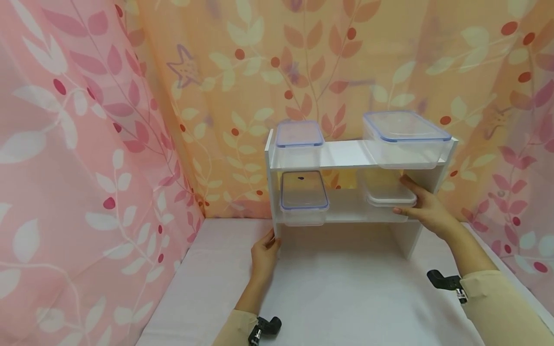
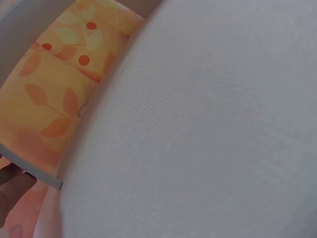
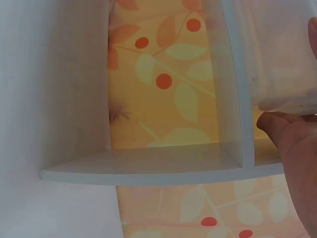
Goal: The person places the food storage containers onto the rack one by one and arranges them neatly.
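Observation:
A white two-tier shelf rack point(image 1: 346, 153) stands on the table, with my left hand point(image 1: 265, 252) gripping the lower front edge of its left side panel. In the left wrist view, fingers point(image 2: 17, 186) lie against that panel's edge. My right hand point(image 1: 428, 211) holds a clear plastic food container with a white lid point(image 1: 389, 194) at the right end of the lower tier. Its thumb is at the front and its fingers reach along the side. In the right wrist view the hand point(image 3: 302, 153) is beside the container's wall point(image 3: 280, 54).
A blue-rimmed container point(image 1: 303, 197) sits lower left on the rack. On the upper tier are a small blue-rimmed container point(image 1: 299, 139) at left and a larger one point(image 1: 407, 134) at right. Patterned curtains point(image 1: 216, 120) hang behind and beside the white table point(image 1: 337, 293).

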{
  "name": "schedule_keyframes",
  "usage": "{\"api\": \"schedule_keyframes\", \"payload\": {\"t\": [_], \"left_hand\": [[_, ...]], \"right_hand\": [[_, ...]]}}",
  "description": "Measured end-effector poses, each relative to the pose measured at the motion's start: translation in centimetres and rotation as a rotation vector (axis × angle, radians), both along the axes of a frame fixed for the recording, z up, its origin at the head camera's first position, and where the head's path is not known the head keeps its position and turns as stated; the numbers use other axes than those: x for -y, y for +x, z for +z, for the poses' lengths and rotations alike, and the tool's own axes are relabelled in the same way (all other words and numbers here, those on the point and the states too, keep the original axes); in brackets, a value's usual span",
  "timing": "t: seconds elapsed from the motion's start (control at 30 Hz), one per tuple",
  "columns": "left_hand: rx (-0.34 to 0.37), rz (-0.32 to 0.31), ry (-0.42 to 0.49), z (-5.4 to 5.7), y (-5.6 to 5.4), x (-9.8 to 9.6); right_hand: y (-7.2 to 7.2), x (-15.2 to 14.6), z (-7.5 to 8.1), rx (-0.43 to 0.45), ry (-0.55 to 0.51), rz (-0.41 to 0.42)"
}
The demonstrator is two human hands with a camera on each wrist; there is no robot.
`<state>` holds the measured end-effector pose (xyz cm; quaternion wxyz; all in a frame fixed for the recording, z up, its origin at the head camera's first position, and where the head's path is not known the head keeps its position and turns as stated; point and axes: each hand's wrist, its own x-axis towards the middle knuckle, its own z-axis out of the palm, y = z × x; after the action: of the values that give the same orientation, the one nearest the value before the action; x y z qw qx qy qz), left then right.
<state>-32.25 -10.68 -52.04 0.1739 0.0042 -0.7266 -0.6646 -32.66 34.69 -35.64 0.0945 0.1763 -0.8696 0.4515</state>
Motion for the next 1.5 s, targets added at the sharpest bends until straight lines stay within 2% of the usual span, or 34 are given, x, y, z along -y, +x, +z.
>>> {"api": "schedule_keyframes", "payload": {"t": [0.2, 0.4, 0.5, 0.9, 1.23, 1.4, 1.5], "left_hand": [[-0.016, -0.007, -0.004, 0.0, -0.1, -0.1], [-0.012, 0.004, -0.012, 0.0, -0.2, -0.2], [-0.012, 0.014, -0.02, 0.1, -0.2, -0.1], [-0.031, 0.01, -0.087, 0.7, -0.3, 0.4], [-0.048, -0.025, -0.159, 1.8, -0.1, 1.1], [-0.075, -0.014, -0.22, 2.3, 0.0, 1.5], [-0.095, -0.006, -0.254, 2.6, 0.2, 1.7]], "right_hand": [[0.0, -0.3, 0.0, -0.01, -0.001, 0.015], [0.4, 0.0, -0.1, 0.013, 0.002, -0.017], [0.8, 0.2, -0.1, -0.005, 0.003, -0.03], [3.5, 1.0, -0.5, -0.075, -0.09, -0.046], [5.2, 1.0, -1.6, -0.16, -0.053, -0.137], [6.0, 1.0, -2.2, -0.2, -0.065, -0.139], [6.5, 1.0, -2.4, -0.191, -0.077, -0.135]]}}
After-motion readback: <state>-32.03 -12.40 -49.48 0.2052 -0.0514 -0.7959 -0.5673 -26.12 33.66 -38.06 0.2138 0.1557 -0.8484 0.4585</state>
